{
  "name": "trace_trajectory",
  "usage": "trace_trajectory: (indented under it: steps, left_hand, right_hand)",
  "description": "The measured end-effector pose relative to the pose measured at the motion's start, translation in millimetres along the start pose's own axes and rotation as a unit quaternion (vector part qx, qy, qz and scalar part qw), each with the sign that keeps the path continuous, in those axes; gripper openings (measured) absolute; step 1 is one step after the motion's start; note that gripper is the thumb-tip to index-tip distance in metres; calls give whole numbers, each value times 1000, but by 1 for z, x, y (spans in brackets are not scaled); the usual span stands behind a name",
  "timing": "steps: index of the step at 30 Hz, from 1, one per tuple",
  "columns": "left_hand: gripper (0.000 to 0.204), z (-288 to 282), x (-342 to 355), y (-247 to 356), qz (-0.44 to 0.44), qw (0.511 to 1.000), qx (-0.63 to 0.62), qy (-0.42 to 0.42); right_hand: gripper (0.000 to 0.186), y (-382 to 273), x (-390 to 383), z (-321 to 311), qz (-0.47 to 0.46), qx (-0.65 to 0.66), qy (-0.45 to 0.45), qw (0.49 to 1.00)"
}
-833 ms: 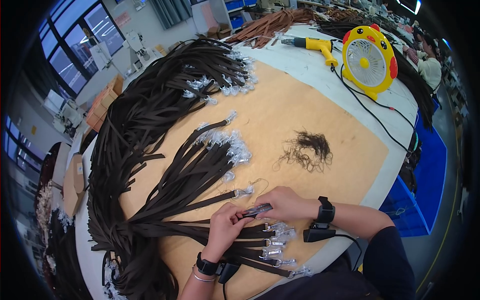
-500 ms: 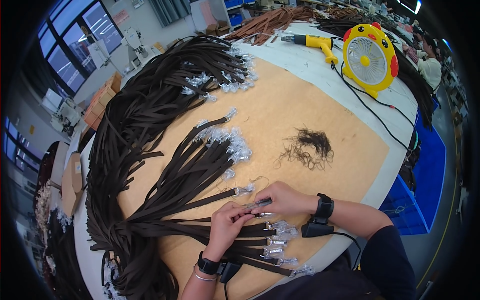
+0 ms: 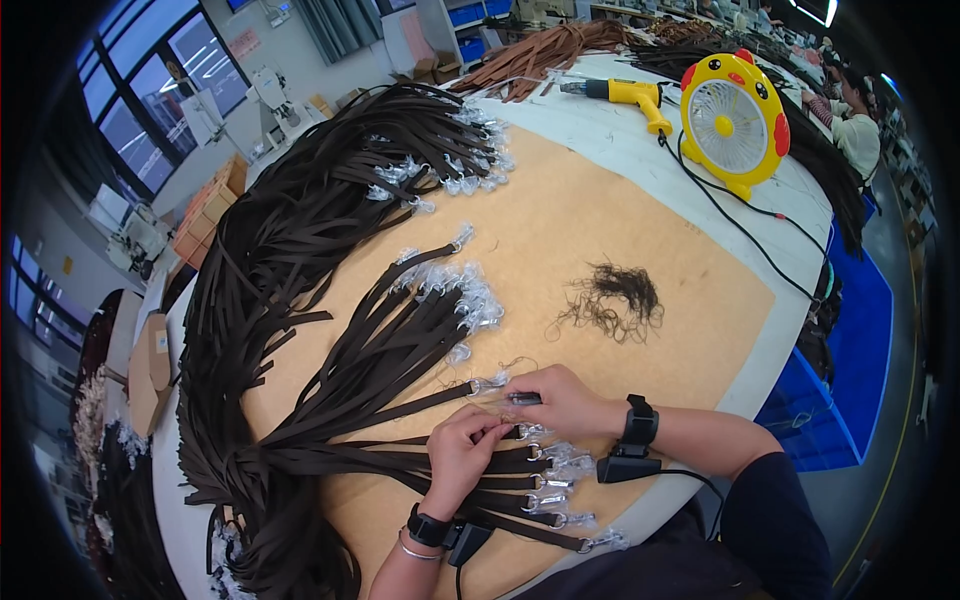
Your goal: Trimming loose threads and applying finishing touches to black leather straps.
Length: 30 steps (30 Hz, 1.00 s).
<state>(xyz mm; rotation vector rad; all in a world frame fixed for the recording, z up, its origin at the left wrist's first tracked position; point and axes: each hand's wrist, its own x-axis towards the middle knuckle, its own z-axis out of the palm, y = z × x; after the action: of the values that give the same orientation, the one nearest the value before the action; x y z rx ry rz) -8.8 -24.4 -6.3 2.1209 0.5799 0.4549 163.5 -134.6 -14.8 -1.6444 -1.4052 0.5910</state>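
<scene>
My left hand (image 3: 463,452) pinches a dark brown strap near its hardware end, thumb and fingers pressed together. Close against it, my right hand (image 3: 562,402) is closed around small thread snips (image 3: 525,398), mostly hidden in the fist. Below my hands, several strap ends (image 3: 512,483) lie fanned out, each with a metal clasp (image 3: 548,484) in clear plastic wrap. Just beyond my fingers, another strap (image 3: 425,404) ends in a wrapped clasp (image 3: 490,382), with loose threads beside it. Further off lies a bunch of similar straps (image 3: 385,345).
A heap of dark straps (image 3: 260,240) runs along the table's left side. A tangle of cut threads (image 3: 625,298) lies right of centre. At the far right are a yellow heat gun (image 3: 630,93) and a yellow fan (image 3: 728,125) with cords. A blue bin (image 3: 830,400) stands beyond the table edge.
My right hand has turned, and the snips now point away, with less of them showing. My left hand has stayed at the strap end, shifting only slightly.
</scene>
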Motion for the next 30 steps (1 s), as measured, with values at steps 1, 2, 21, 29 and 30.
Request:
trace_trajectory:
  steps: [1,2,21,29,30]
  left_hand:
    - [11,1,-1,2,-2,1000,5,9]
    - [9,0,-2,1,-7,1000,11,20]
    - [7,2,-3,0,-33,999,14,17]
    - [8,4,-3,-9,-3,999,-26,47]
    - [8,4,-3,-9,-3,999,-26,46]
  right_hand:
    - [26,-4,1,-5,4,-4,30,1000]
    - [26,-10,1,-12,2,-4,27,1000]
    - [20,-28,-13,-25,-137,-274,-121,944]
    - [20,-25,-14,-22,-126,-275,-112,947]
    - [20,-24,-14,-23,-116,-264,-122,950]
